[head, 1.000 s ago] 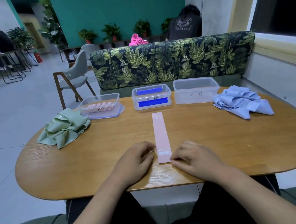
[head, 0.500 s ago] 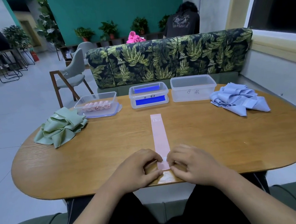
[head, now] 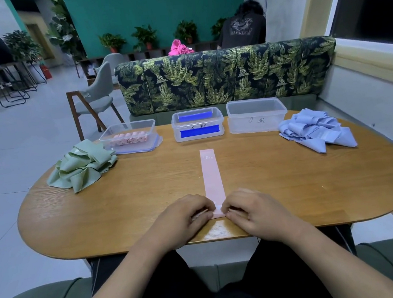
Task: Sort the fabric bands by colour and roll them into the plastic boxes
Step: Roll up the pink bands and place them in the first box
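Our left hand (head: pixel 185 216) and right hand (head: pixel 252 212) pinch the near end of the long pale-pink fabric band (head: pixel 211 174) lying flat on the wooden bench (head: pixel 290 187), barely rolled; pink rolls (head: pixel 129 139) sit in the clear plastic box (head: pixel 151 129), while the green fabric heap (head: pixel 81 164) and blue fabric heap (head: pixel 316 130) lie unrolled.

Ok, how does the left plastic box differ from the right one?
The left plastic box holds a row of rolled pink bands; the right plastic box looks empty. The left box sits on a blue-edged lid; no lid shows under the right box. The right box has a handwritten mark on its front; the left box shows none. Both are clear, open-topped, on the table's far side.
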`<state>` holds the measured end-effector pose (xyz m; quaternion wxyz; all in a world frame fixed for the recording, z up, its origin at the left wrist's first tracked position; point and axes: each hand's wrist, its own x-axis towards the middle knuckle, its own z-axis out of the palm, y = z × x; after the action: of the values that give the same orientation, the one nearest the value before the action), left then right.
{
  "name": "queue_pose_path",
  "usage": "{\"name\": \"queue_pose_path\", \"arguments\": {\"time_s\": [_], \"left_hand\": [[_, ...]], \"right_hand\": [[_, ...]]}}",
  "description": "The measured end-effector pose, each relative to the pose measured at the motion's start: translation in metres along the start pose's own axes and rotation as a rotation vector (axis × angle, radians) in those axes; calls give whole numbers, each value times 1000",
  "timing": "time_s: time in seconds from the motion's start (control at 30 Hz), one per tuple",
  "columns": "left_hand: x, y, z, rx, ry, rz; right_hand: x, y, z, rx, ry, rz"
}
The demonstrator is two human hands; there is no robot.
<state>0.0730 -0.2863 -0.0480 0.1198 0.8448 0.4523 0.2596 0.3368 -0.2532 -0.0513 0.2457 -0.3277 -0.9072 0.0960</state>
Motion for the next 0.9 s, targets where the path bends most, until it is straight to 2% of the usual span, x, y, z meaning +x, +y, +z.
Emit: {"name": "queue_pose_path", "arguments": {"time_s": [0.33,0.9], "left_hand": [[-1,-3,0,48,-27,118],[-8,-1,5,120,38,88]], "right_hand": [[0,-1,1,20,-4,-20],[-4,-2,3,22,100,-5]]}}
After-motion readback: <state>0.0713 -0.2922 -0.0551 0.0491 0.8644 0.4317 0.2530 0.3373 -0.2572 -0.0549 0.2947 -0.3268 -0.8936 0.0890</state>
